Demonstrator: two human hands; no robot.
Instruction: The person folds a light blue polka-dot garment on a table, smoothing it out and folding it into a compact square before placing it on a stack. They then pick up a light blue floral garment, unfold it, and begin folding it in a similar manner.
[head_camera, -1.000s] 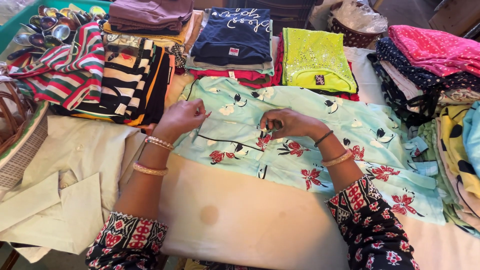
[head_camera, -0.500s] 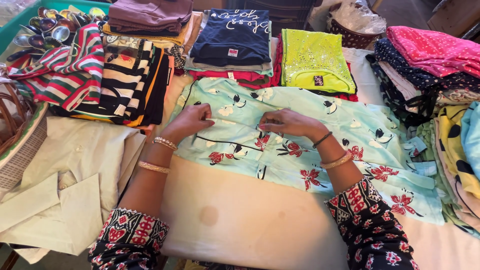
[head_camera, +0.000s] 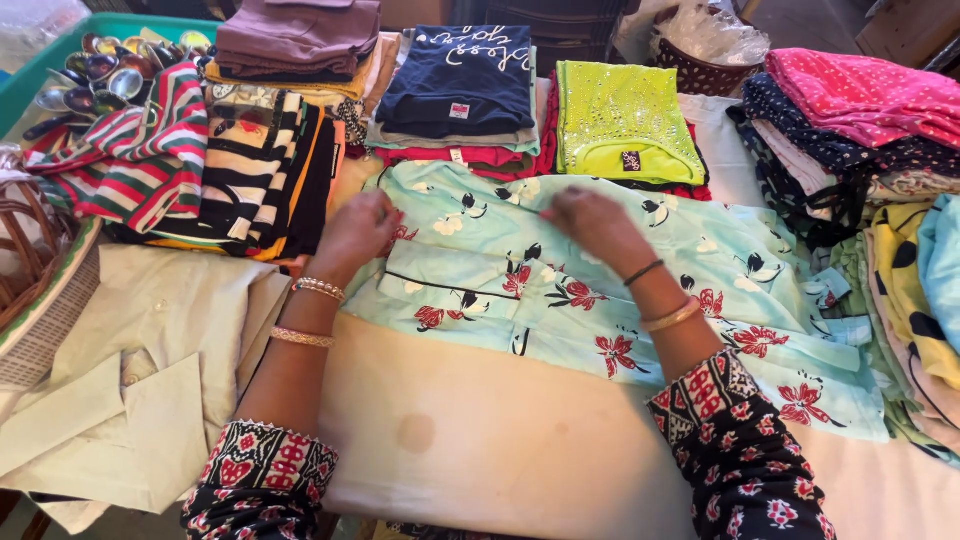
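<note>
Covered with a cream cloth, the counter (head_camera: 500, 450) is crowded along its far edge with folded clothes: a striped stack (head_camera: 190, 150), a navy shirt (head_camera: 462, 82) and a lime top (head_camera: 620, 120). At its middle a mint floral garment (head_camera: 600, 290) is spread flat. The left hand (head_camera: 358, 232) and right hand (head_camera: 592, 222) are pressed on it, fingers curled and pinching the fabric near the collar. Folding appears to be under way; smoothing and a careful, even fold seem called for.
</note>
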